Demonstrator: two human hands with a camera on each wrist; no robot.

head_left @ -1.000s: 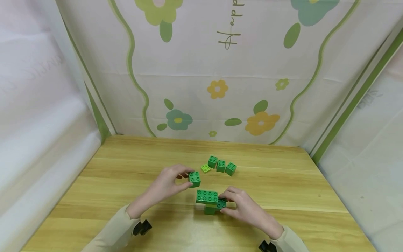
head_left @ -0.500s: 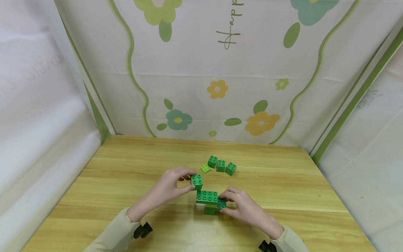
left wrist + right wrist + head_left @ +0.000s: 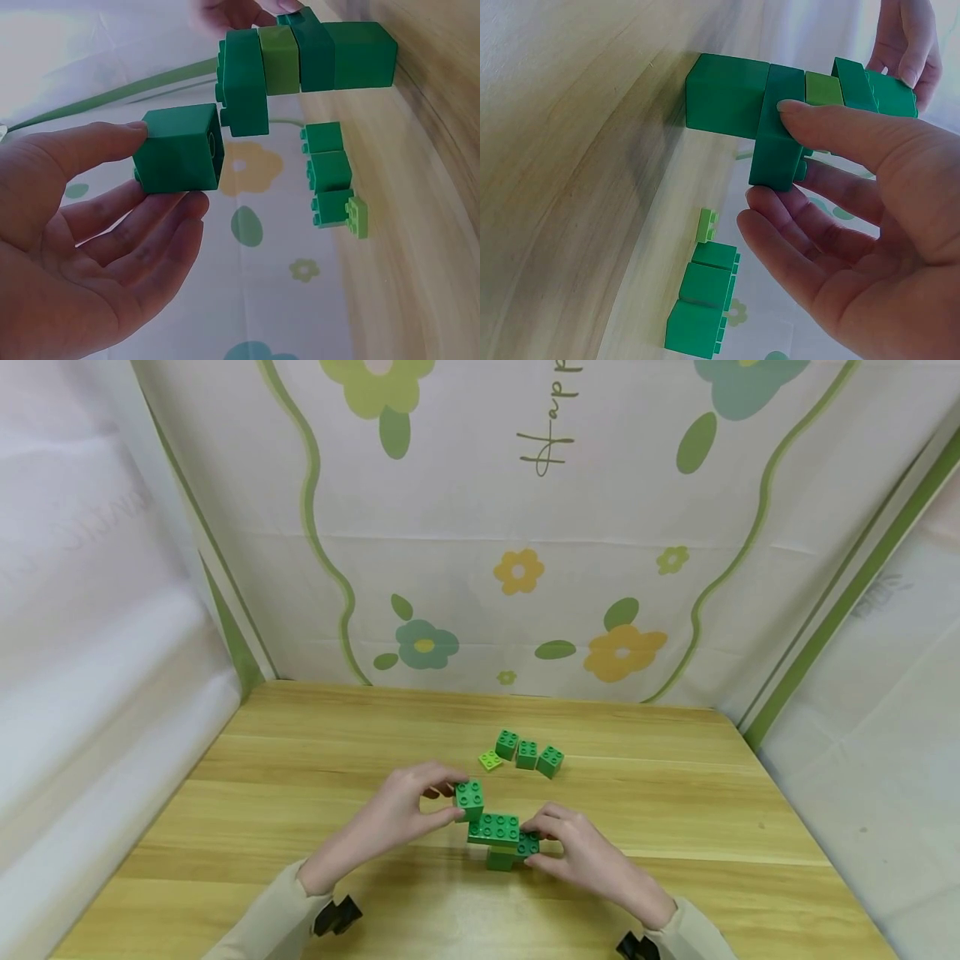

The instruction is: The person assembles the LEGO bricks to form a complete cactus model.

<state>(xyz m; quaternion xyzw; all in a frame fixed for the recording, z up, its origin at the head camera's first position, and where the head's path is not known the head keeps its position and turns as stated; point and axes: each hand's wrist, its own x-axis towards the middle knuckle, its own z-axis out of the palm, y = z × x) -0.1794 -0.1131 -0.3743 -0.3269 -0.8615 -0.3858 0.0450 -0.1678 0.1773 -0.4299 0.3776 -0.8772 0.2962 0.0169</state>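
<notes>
The left hand (image 3: 403, 802) pinches a green block (image 3: 468, 799); to its right, the right hand (image 3: 576, 853) grips a brick stack (image 3: 492, 831). Three loose blocks (image 3: 527, 755) lie beyond both hands.

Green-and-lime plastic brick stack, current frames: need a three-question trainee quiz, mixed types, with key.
1. Count: how many loose studded bricks lie on the pale wooden tabletop, beyond the green-and-lime plastic brick stack?
2. Multiple choice: what sits directly under the stack's long green top brick?
A) an orange block
B) a lime-green block
C) a white plate
3. Fill in: the left hand pinches a square green brick whose studs face ____.

Key
1. Four: three green and one flat lime-green piece.
2. B, the lime-green block.
3. Upward, as the head view shows.
</notes>
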